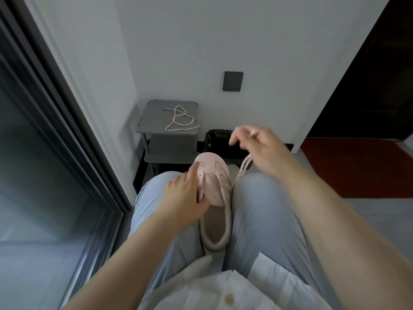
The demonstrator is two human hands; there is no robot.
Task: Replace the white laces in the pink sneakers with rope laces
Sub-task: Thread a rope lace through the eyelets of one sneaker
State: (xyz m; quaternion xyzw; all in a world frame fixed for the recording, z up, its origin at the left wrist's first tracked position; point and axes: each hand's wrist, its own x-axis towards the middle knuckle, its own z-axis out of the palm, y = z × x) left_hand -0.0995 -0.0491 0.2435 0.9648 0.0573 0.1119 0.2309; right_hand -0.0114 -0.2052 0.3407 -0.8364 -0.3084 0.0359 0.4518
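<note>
head view — sneaker (215, 175) wedged between thighs (263, 211), right hand (261, 148) holding lace (245, 166) above.

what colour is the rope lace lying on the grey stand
The rope lace is pink flecked with white, clearest in the head view.

Home, prob. entry corner: sliding glass door (55, 130) at 9 o'clock, sm. grey shelf rack (154, 113) w/ lined black bin (218, 135) at 12, red mat (357, 166) at 2, dark doorway (368, 86) behind.
</note>
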